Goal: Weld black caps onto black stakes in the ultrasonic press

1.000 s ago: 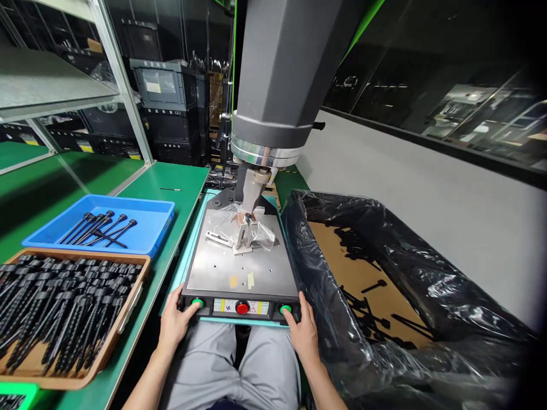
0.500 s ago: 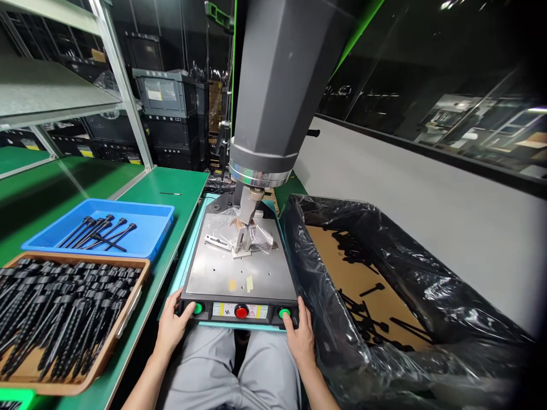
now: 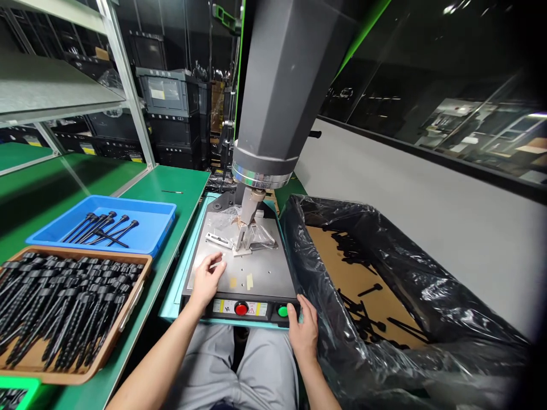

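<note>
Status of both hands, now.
Left hand: open, holding nothing, over the metal plate.
Right hand: open, holding nothing, beside the green button.

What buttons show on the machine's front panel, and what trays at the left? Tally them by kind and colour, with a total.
Red button: 1
Green button: 1 in view
Blue tray: 1
Brown tray: 1
Green tray: 1, cut off by the picture's edge
Total: 5
</note>
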Motion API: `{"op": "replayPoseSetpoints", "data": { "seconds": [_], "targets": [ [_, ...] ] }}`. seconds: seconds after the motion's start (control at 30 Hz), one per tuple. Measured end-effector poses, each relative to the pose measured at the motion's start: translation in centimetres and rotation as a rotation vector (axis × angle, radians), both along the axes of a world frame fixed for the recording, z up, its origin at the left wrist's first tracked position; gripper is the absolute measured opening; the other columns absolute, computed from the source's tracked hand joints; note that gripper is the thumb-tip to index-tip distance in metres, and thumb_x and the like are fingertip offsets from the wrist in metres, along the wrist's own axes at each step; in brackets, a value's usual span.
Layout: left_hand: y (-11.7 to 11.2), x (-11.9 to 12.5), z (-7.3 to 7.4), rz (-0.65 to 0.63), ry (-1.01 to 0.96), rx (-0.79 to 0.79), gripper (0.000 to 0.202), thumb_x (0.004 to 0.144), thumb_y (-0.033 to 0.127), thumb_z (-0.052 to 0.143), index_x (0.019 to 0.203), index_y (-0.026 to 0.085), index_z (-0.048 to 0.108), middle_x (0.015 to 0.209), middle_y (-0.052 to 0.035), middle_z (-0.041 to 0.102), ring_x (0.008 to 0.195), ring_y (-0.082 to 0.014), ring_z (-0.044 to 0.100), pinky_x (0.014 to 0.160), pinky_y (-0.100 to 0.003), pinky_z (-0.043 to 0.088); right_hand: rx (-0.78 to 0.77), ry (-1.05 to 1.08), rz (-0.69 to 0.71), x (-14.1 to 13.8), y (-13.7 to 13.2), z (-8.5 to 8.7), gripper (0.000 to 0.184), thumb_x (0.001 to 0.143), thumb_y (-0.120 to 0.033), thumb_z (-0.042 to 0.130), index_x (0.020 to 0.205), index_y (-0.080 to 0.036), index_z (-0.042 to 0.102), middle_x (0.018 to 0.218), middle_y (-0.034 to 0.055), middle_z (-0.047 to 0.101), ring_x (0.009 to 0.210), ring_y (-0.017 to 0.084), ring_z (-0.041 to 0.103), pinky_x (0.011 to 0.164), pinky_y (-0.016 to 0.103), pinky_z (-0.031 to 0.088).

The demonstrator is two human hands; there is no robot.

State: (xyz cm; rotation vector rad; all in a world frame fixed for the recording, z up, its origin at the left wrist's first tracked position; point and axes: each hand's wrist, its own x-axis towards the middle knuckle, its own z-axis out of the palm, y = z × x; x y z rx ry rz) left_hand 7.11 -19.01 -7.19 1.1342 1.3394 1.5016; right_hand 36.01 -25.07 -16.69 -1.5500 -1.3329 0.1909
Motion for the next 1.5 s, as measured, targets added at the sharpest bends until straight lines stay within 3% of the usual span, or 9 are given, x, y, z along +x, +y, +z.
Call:
{"op": "replayPoseSetpoints", "data": {
  "seconds": [0.17,0.4,0.53,0.7,0.97,1.07,1.27,1.37,1.5],
  "targets": [
    [4.0,2.8,2.8,-0.108,-0.324,-0.019,0.056,0.07,0.038,0.076,0.118,0.016,0.058,0.119,-0.0153,0.065,0.11,-0.0234,0.062,0.092,-0.037,0.049,0.108,0.057,0.098,-2.9,1.1,3.8,0.034,0.09,-0.043,0.056,0.109,-0.016,0.065,0.113,0.0156,0.063,0.105,0.027,0.06,0.094,0.047,0.049],
    [5.9,4.5,4.9,-0.096,-0.371,-0.044,0.041,0.065,0.035,0.077,0.096,0.013,0.062,0.07,-0.0019,0.066,0.061,-0.0132,0.063,0.057,-0.024,0.045,-0.289,0.411,0.557,-9.6,5.9,6.5,0.032,0.083,-0.044,0.062,0.099,-0.017,0.068,0.092,0.0116,0.072,0.084,0.025,0.068,0.078,0.039,0.055],
    [5.7,4.8,5.7,-0.075,-0.402,-0.043,0.035,0.064,0.032,0.076,0.089,0.014,0.061,0.061,0.0011,0.062,0.052,-0.0103,0.058,0.047,-0.02,0.039,-0.399,0.566,0.776,-13.5,9.0,8.0,0.035,0.081,-0.039,0.06,0.108,-0.017,0.063,0.083,0.0055,0.071,0.066,0.019,0.066,0.06,0.03,0.054],
    [5.6,4.9,6.4,-0.116,-0.503,-0.059,0.042,0.061,0.035,0.079,0.091,0.013,0.059,0.057,0.0025,0.061,0.043,-0.0071,0.052,0.043,-0.018,0.035,-0.155,0.524,0.644,-15.6,12.3,9.8,0.021,0.083,-0.034,0.055,0.093,-0.017,0.063,0.081,0.0038,0.068,0.068,0.017,0.062,0.061,0.028,0.052],
    [5.6,4.8,7.5,-0.138,-0.537,-0.054,0.048,0.057,0.032,0.081,0.094,0.012,0.058,0.062,0.0006,0.064,0.05,-0.0114,0.061,0.043,-0.018,0.039,0.161,0.296,0.208,-14.2,16.2,13.0,0.039,0.084,-0.039,0.056,0.114,-0.014,0.06,0.114,0.0153,0.058,0.101,0.024,0.057,0.087,0.039,0.049],
    [5.7,4.9,8.1,-0.14,-0.543,-0.052,0.048,0.057,0.031,0.08,0.095,0.013,0.057,0.064,0.0006,0.065,0.05,-0.0116,0.062,0.043,-0.018,0.04,0.145,0.178,0.266,-14.1,17.4,14.1,0.039,0.082,-0.037,0.058,0.113,-0.015,0.063,0.123,0.0163,0.054,0.114,0.027,0.052,0.097,0.042,0.043],
    [5.8,4.7,8.6,-0.137,-0.53,-0.04,0.05,0.058,0.031,0.08,0.098,0.012,0.057,0.064,0.0008,0.065,0.051,-0.0115,0.062,0.043,-0.018,0.04,0.132,0.215,0.311,-14.2,18.3,15.8,0.028,0.08,-0.034,0.059,0.098,-0.014,0.069,0.109,0.0129,0.065,0.107,0.025,0.057,0.097,0.043,0.044],
    [5.8,4.5,8.4,-0.13,-0.526,-0.026,0.051,0.058,0.033,0.081,0.098,0.013,0.057,0.066,0.0009,0.065,0.051,-0.0115,0.062,0.043,-0.019,0.041,0.191,0.233,0.322,-13.9,17.1,16.0,0.028,0.081,-0.034,0.06,0.099,-0.015,0.068,0.111,0.0128,0.065,0.108,0.025,0.057,0.096,0.041,0.045],
    [5.3,4.4,7.2,-0.134,-0.523,-0.031,0.05,0.06,0.034,0.082,0.098,0.014,0.057,0.066,0.0013,0.064,0.052,-0.0114,0.062,0.044,-0.018,0.041,0.092,0.359,0.356,-12.7,13.6,14.8,0.03,0.08,-0.038,0.064,0.101,-0.016,0.065,0.107,0.0119,0.067,0.098,0.024,0.062,0.086,0.04,0.05]
  ]
}}
